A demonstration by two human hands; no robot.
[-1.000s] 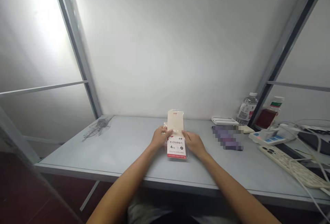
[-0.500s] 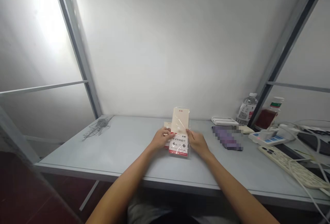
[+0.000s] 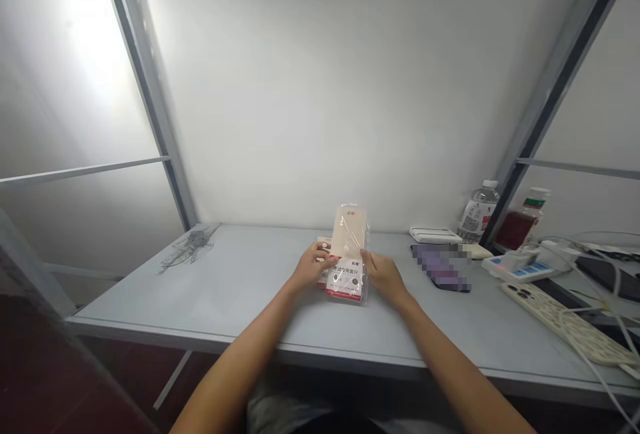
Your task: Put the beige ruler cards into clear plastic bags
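A clear plastic packet [image 3: 349, 254] with a cream upper part and a white and red label stands tilted above the desk, in front of me. My right hand [image 3: 384, 277] pinches its right edge between thumb and fingers. My left hand [image 3: 313, 267] is closed at its left edge, with the thumb on the front. Behind the packet, partly hidden, a second cream and red packet [image 3: 323, 241] shows next to my left fingers.
The grey desk [image 3: 225, 287] bears scribble-like dark marks [image 3: 187, 247] at the left. On the right are a white box [image 3: 435, 235], purple item [image 3: 443, 267], clear bottle [image 3: 479, 211], red-brown bottle [image 3: 523, 221], power strip [image 3: 523, 267], patterned phone case [image 3: 565, 321] and loose cables.
The front packet has shifted slightly up and to the left, and its plastic catches the light differently. Both hands keep nearly the same places.
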